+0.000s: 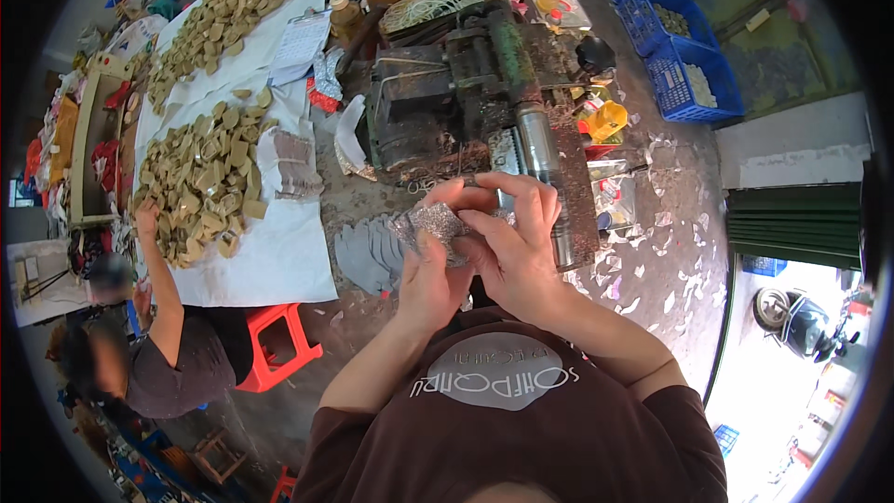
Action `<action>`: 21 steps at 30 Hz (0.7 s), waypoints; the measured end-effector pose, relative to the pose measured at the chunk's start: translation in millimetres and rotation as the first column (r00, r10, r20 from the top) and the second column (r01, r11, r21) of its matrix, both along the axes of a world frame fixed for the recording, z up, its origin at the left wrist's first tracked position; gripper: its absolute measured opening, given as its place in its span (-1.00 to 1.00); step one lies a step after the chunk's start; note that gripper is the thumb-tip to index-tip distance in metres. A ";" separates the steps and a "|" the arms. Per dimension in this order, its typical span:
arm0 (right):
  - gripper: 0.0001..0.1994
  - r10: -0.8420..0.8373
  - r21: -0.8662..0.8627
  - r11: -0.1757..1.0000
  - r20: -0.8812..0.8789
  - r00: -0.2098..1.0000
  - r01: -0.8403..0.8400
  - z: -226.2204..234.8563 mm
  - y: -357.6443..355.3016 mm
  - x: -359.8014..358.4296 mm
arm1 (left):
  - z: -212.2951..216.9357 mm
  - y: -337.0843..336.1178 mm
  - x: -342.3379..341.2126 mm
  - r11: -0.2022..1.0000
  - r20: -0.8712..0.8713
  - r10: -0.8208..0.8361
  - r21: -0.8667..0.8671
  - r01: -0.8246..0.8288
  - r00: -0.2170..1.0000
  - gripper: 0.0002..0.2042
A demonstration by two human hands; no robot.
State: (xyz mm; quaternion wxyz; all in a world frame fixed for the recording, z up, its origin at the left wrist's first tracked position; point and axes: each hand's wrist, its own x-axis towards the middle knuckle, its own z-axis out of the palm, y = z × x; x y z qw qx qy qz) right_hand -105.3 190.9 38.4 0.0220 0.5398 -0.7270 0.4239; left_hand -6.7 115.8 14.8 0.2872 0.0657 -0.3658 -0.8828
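Head view shows both bare hands raised close together in front of the chest, sharing one small, glittery silver-grey piece of sheet-like material (431, 222). The left hand (434, 289) is closed on its lower left part, with the thumb on the near face, while the right hand (523, 256) has its fingers bent in at the right edge and seems to pinch it there; its exact contact is partly hidden. The piece looks light and thin, probably bendable rather than rigid, so it should need little force. Its sparkling face looks grainy, which may give some grip but could shed or scuff if rubbed. A thumb-and-finger pinch near opposite edges looks the better hold, keeping it flat and leaving the middle unpressed; squeezing hard might crease it. Just left of the left hand, a fanned row of flat grey pieces (363, 256) lies on the grey worktop (340, 200); their thin edges suggest taking hold from the side. Beyond the right hand stands a dark, worn metal machine (447, 84) with a shiny steel cylinder (538, 144), hard surfaces that could mark the piece.
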 end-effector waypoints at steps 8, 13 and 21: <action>-0.75 -0.119 -0.084 0.991 -0.214 0.970 0.103 0.5 4.1 -10.3 | 10.0 22.5 -22.9 0.984 0.102 0.154 -0.102 -0.143 0.983 -0.36; -0.77 -0.114 -0.090 0.990 -0.101 0.988 0.105 5.6 5.5 -13.1 | 8.0 23.6 -24.0 0.980 0.205 0.171 -0.139 -0.145 0.964 -0.53; -0.89 -0.135 0.225 0.966 0.025 0.991 0.126 23.6 57.3 -110.2 | -11.1 -17.6 1.0 0.889 0.614 0.294 -0.458 0.026 0.732 -0.78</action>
